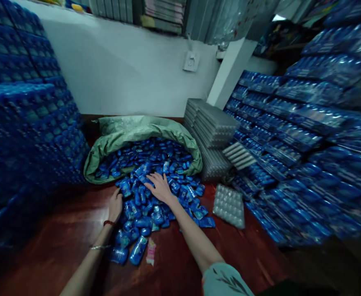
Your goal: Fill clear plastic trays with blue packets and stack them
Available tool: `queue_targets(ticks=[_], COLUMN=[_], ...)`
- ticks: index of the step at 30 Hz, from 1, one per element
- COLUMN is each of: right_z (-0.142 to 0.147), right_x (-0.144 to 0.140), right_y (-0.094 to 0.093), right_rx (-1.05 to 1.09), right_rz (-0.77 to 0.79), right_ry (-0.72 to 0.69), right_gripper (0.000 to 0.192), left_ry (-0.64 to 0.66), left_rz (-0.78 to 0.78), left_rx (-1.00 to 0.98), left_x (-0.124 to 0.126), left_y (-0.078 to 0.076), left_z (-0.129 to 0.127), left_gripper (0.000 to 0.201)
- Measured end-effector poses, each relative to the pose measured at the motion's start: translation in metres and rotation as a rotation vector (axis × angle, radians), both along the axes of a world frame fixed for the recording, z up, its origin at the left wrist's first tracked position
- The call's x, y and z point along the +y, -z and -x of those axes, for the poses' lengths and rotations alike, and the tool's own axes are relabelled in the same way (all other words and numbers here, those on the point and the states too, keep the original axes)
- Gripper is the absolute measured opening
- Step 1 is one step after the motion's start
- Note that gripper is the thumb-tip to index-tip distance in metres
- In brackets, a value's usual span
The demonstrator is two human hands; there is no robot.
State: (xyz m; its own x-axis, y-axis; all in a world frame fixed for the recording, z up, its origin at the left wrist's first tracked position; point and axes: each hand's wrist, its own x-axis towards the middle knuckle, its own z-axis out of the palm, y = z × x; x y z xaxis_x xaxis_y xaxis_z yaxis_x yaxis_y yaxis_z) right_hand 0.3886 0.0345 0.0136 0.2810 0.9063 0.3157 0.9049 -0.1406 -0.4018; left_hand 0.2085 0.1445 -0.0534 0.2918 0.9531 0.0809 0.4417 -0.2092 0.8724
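Many small blue packs (143,222), printed and shiny, lie in a loose heap on a red surface. My right hand (160,187) rests over the top of the heap, its fingers spread and no pack gripped in it. At the heap's left edge is my left hand (115,205), on its side against the packs; its fingers look loosely extended and are partly hidden. Behind the heap lies a green woven sack (143,124), its wide mouth facing me and full of the same packs. One pack (138,250) and a small pink wrapper (150,251) lie nearest to me.
Tall stacks of wrapped blue packs (22,119) rise on the left, with more stacks (294,119) on the right. Grey plastic trays (209,123) are piled beside the sack. A single moulded tray (229,206) lies right of the heap. A white wall (121,70) stands behind.
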Motion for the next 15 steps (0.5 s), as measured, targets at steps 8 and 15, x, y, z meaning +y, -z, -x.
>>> queue_targets(ticks=[8, 15], right_z=[-0.083, -0.124], right_x=[-0.195, -0.291], right_y=[-0.003, 0.024], right_rx=[-0.048, 0.427], right_rz=[-0.129, 0.175], right_ry=[1.002, 1.172], right_gripper=[0.056, 0.054], left_ry=[0.262, 0.346], left_rz=[-0.033, -0.241], left_rx=[0.121, 0.569], left_x=[-0.047, -0.118], left_y=[-0.011, 0.042], left_z=[0.080, 0.103], left_gripper=[0.074, 0.125])
